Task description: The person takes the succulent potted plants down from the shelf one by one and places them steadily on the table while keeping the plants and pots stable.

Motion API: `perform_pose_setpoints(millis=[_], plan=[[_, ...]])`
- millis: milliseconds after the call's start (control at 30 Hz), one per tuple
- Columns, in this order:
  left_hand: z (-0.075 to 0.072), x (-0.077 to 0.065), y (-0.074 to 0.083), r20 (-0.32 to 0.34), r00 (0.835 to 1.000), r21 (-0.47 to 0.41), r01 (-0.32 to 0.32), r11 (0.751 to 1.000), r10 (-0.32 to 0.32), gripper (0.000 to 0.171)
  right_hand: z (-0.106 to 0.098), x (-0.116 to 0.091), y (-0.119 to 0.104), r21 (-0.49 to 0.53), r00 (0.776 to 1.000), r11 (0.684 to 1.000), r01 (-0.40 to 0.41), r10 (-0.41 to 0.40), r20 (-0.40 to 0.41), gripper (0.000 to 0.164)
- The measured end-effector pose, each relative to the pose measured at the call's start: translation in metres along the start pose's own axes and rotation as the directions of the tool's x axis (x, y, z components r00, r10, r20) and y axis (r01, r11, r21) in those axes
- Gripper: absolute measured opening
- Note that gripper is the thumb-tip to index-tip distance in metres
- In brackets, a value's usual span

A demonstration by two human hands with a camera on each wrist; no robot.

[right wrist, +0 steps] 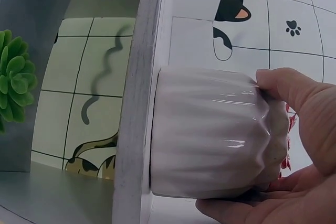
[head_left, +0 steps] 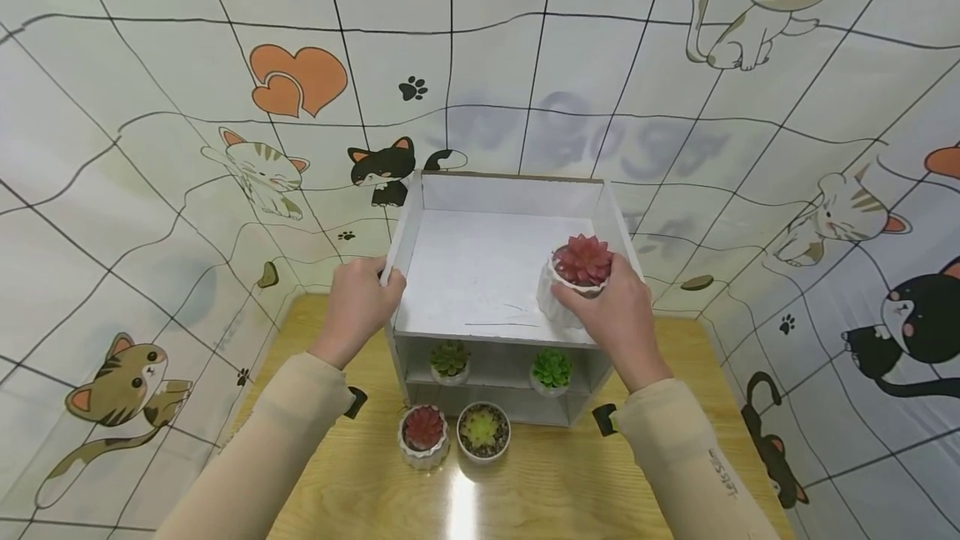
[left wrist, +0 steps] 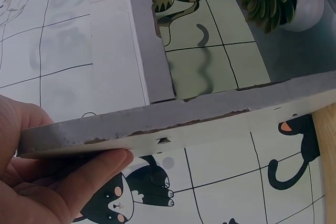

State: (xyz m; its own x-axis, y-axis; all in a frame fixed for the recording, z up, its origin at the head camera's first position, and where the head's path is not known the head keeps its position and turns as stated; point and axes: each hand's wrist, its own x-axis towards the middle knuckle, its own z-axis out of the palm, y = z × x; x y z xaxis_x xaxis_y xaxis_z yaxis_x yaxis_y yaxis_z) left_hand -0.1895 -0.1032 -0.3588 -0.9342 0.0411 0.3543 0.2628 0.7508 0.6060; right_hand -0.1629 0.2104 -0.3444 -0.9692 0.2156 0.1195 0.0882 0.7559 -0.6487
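A white shelf unit (head_left: pixel 480 273) stands on the table against the wall. My left hand (head_left: pixel 362 304) grips the upper edge of its left side panel (left wrist: pixel 94 132), thumb on one face and fingers on the other. At the right end of the top board, my right hand (head_left: pixel 618 319) holds a ribbed white pot (right wrist: pixel 210 135) by its rim, between thumb and fingers. A red succulent (head_left: pixel 582 259) grows in that pot. The pot's base rests on or just over the board; the contact is hard to tell.
A dark green succulent (head_left: pixel 450 359) and a bright green succulent (head_left: pixel 552 368) sit on the lower shelf. In front, on the wooden table (head_left: pixel 570 482), stand a red potted succulent (head_left: pixel 423 429) and a yellow-green one (head_left: pixel 482 432). Cat-patterned sheeting (head_left: pixel 495 65) surrounds the table.
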Motion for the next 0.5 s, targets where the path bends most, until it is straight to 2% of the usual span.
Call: perform_pose_setpoints(millis=[500], plan=[[0.0003, -0.0005, 0.0000, -0.010, 1.000, -0.010, -0.007, 1.000, 0.007, 0.022, -0.0027, 0.0014, -0.0031, -0.001, 0.999, 1.000, -0.008, 0.008, 0.041, 0.078]])
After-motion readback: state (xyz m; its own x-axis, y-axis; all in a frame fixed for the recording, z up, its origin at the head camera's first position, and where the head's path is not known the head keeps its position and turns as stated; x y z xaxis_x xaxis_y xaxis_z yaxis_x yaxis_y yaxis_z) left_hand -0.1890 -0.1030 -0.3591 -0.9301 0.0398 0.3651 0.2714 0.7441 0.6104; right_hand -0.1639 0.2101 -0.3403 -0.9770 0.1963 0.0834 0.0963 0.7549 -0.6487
